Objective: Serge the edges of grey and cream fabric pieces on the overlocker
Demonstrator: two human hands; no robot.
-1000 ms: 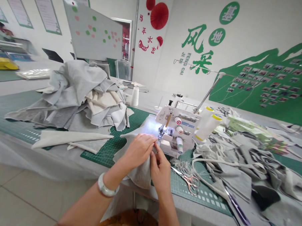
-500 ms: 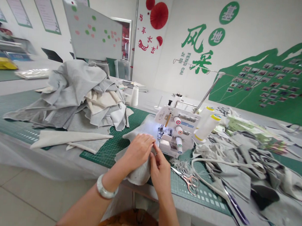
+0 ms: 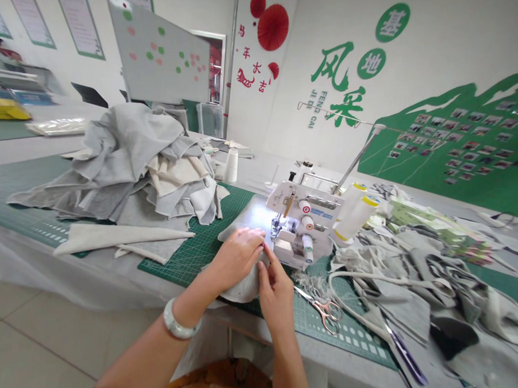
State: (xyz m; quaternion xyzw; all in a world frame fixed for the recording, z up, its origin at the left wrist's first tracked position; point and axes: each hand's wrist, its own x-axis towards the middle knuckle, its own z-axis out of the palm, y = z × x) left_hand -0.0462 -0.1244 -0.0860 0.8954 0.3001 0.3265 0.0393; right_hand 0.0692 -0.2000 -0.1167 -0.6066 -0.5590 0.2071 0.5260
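A lit overlock sewing machine (image 3: pixel 301 219) stands on the green cutting mat. Light grey fabric (image 3: pixel 243 290) lies in front of its needle area and runs under both hands. My left hand (image 3: pixel 241 256) rests over the fabric with its fingers bent and close together near the presser foot. Beside it, my right hand (image 3: pixel 275 283) pinches the fabric's edge between thumb and forefinger. The fingertips of both hands nearly meet just before the machine. The fabric right under my left palm is hidden.
Scissors (image 3: pixel 325 311) lie right of my right hand beside thread scraps. Purple-handled snips (image 3: pixel 409 355) lie farther right, near a heap of grey cloth (image 3: pixel 401 280). A large fabric pile (image 3: pixel 132 148) is at the left. Thread cones (image 3: pixel 355 215) stand behind the machine.
The fabric has moved forward toward the machine, and its near end hangs less low at the table edge. My left hand has shifted slightly; the right has barely moved.
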